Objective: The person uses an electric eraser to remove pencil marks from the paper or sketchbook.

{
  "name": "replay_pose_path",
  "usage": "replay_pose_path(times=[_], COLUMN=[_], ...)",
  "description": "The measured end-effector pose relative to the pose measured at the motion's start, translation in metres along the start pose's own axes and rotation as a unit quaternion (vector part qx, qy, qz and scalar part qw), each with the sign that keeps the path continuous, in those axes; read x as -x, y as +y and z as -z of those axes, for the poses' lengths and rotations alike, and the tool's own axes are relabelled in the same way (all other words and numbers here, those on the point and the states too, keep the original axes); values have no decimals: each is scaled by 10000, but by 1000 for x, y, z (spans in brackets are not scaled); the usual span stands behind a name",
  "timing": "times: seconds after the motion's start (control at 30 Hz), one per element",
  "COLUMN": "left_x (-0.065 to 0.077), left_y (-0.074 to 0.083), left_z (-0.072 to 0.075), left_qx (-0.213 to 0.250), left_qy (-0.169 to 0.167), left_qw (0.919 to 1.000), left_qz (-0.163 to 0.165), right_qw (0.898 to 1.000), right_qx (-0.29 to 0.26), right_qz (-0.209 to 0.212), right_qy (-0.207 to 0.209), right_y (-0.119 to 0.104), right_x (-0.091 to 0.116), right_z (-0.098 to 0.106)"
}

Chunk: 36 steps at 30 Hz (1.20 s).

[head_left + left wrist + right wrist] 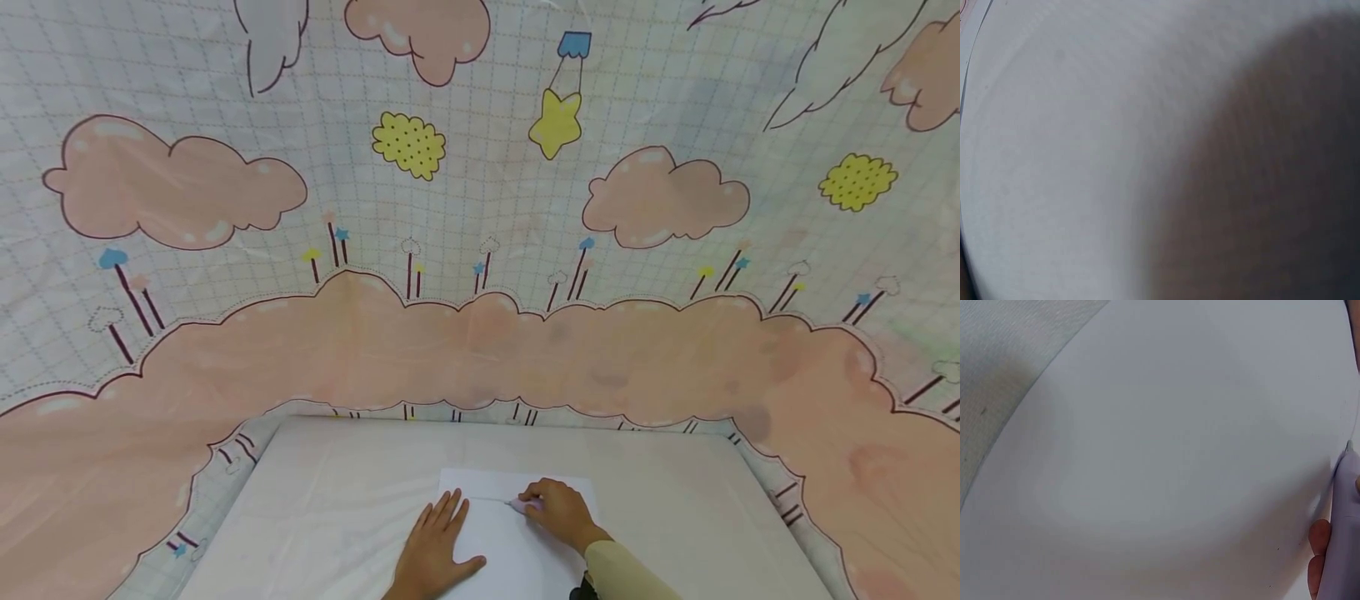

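A white sheet of paper [510, 550] lies on the table, with a thin line [483, 499] running across its upper part. My left hand [431, 550] rests flat over the sheet's left side, fingers spread and thumb out. In my right hand [562, 512] I grip a thick, pale purple pen-shaped tool [1344, 531]. Its small metal tip [1349, 445] is right at the paper, at the right end of the line. Fingertips [1317, 550] curl round the tool's body in the right wrist view. A dark blurred shape fills the right of the left wrist view.
The table [337, 475] has a pale, smooth cover. Behind and around it hangs a sheet printed with clouds [180, 192] and stars. A small black object [581, 590] sits by the right sleeve [622, 571] at the bottom edge.
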<state>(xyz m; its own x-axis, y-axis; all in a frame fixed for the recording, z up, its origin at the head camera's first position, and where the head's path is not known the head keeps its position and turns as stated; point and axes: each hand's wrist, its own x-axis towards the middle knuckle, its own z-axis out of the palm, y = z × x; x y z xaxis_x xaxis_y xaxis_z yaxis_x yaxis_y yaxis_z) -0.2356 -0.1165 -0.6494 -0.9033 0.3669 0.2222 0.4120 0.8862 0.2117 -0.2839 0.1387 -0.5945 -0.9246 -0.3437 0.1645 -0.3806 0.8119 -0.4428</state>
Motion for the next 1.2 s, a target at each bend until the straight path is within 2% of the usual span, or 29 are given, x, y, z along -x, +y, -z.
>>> replay_pose_path(times=[0.13, 0.43, 0.7, 0.9, 1.2], left_x=[0, -1, -1, -1, -1], left_y=[1, 0, 1, 0, 0], left_z=[2, 3, 2, 0, 1], left_qx=[61, -6, 43, -32, -11], left_qy=[19, -323, -109, -234, -273], left_qw=[10000, 9994, 9999, 9997, 9996], left_qz=[1, 159, 76, 108, 108], right_qw=[10000, 10000, 9999, 10000, 9999], right_qx=[11, -28, -84, -43, 61], right_qz=[-20, -71, -17, 38, -80], right_qy=[17, 38, 57, 24, 54], right_y=[1, 4, 0, -3, 6], right_x=[-1, 1, -1, -3, -3], right_z=[1, 3, 1, 0, -1])
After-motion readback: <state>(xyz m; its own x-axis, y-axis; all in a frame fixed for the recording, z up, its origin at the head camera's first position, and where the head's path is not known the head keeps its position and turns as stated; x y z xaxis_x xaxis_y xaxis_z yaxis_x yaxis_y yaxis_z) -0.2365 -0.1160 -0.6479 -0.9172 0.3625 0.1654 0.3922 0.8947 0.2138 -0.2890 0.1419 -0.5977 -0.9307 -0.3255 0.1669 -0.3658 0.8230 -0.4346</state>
